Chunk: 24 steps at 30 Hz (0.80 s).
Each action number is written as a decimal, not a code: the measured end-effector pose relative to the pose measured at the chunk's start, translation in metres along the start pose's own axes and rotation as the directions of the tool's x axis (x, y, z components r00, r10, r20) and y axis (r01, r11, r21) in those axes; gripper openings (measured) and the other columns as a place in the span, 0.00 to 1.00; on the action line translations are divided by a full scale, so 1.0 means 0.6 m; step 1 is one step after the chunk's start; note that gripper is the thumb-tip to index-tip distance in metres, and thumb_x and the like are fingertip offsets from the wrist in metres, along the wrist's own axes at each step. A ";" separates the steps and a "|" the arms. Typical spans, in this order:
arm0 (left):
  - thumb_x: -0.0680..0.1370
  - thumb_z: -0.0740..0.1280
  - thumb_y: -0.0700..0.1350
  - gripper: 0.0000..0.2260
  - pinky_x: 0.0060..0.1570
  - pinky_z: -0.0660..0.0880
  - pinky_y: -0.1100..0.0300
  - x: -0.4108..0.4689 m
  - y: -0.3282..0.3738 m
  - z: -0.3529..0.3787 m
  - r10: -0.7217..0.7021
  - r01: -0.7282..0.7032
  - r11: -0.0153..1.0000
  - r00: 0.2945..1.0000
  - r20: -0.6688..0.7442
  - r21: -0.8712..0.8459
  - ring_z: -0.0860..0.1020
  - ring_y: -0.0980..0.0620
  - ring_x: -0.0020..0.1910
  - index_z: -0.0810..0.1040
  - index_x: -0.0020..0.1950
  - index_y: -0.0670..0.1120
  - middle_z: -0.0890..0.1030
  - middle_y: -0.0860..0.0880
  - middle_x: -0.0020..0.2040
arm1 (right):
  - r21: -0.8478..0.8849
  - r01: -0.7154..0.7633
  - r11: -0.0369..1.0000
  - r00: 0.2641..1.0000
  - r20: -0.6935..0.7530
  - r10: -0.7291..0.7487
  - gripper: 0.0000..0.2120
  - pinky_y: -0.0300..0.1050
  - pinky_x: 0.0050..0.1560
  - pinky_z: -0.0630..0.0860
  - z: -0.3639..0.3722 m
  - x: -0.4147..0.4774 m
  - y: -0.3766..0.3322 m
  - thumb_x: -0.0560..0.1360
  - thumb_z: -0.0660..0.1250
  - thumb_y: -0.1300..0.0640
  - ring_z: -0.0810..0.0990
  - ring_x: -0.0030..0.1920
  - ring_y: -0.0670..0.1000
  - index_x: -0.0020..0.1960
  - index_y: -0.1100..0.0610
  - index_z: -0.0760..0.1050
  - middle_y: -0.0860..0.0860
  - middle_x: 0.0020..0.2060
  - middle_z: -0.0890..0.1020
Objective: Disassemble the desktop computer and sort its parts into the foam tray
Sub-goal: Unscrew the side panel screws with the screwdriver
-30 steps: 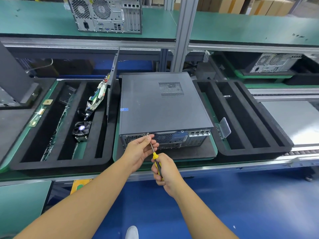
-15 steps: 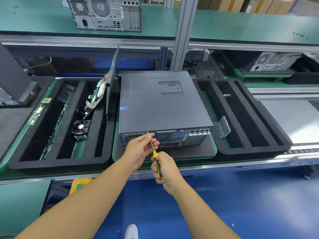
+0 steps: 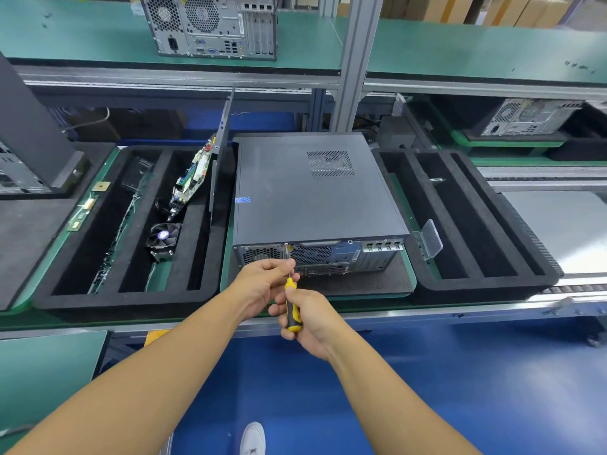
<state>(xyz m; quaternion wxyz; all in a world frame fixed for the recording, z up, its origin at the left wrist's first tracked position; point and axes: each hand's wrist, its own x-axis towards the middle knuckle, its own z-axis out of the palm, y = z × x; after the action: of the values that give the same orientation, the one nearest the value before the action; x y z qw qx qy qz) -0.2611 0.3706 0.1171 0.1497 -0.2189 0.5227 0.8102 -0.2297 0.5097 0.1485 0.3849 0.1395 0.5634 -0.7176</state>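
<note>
head view: the computer (image 3: 315, 192) lies flat on the tabletop (image 3: 402, 208) just beyond both hands, its rear face toward them, lid on. the right hand (image 3: 310, 323) is wrapped round the screwdriver (image 3: 291, 311) handle. the left hand (image 3: 264, 284), just above it and almost touching, pinches the shaft to steady it. the tip sits at a screw (image 3: 286, 245) on the upper edge of the rear face.

judged from this, the step is undoing the lid screws, an early one, since the case is closed. the next move calls for the tip seated square in the screw head while the right hand turns, with the left ready to catch the screw. how far out it is, i cannot tell.

left of the left hand, the left tray (image 3: 131, 302) holds a fan (image 3: 163, 234), a board (image 3: 192, 178) and a panel (image 3: 220, 152) standing on edge. right of the right hand, the right tray (image 3: 486, 292) has a small clear box (image 3: 431, 237) at its near wall. nothing lies between hands and screw.
</note>
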 end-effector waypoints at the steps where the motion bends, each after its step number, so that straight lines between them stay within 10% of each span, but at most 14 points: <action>1: 0.69 0.76 0.45 0.13 0.31 0.79 0.58 0.001 0.003 0.002 0.006 -0.006 1.000 1.000 -0.013 0.005 0.82 0.48 0.35 0.82 0.48 0.38 0.84 0.38 0.44 | -0.018 0.000 1.000 0.999 -0.039 -0.001 0.13 0.41 0.25 0.63 0.003 0.001 0.001 0.84 0.57 0.54 0.70 0.28 0.48 0.49 0.61 0.73 0.56 0.35 0.80; 7: 0.74 0.73 0.37 0.08 0.37 0.81 0.57 0.006 0.015 0.010 -0.028 0.028 1.000 0.999 -0.036 0.005 0.85 0.47 0.44 0.82 0.52 0.35 0.85 0.40 0.44 | -0.401 0.096 0.911 0.931 -0.287 -0.225 0.09 0.42 0.29 0.64 0.020 0.000 0.012 0.80 0.60 0.55 0.68 0.31 0.48 0.45 0.57 0.75 0.52 0.37 0.80; 16: 0.77 0.69 0.35 0.05 0.36 0.81 0.58 0.016 0.027 0.002 -0.098 0.100 0.994 0.994 0.043 -0.038 0.85 0.46 0.43 0.80 0.52 0.34 0.85 0.40 0.42 | 0.132 -0.046 0.990 0.993 -0.098 0.059 0.19 0.40 0.23 0.61 0.025 -0.029 0.003 0.82 0.58 0.46 0.69 0.27 0.49 0.51 0.62 0.76 0.54 0.32 0.76; 24: 0.76 0.71 0.37 0.07 0.39 0.81 0.59 0.015 0.023 -0.007 -0.098 0.107 0.992 0.988 0.118 -0.068 0.85 0.46 0.46 0.81 0.51 0.35 0.85 0.40 0.43 | 0.067 0.085 0.994 0.956 -0.287 -0.063 0.12 0.39 0.23 0.54 0.043 -0.012 0.019 0.83 0.57 0.50 0.61 0.26 0.45 0.48 0.58 0.72 0.48 0.29 0.69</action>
<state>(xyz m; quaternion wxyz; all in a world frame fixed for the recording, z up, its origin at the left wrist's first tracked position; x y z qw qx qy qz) -0.2745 0.3610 0.1220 0.2127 -0.2041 0.4709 0.8315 -0.2106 0.4884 0.1533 0.2671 0.2350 0.5890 -0.7256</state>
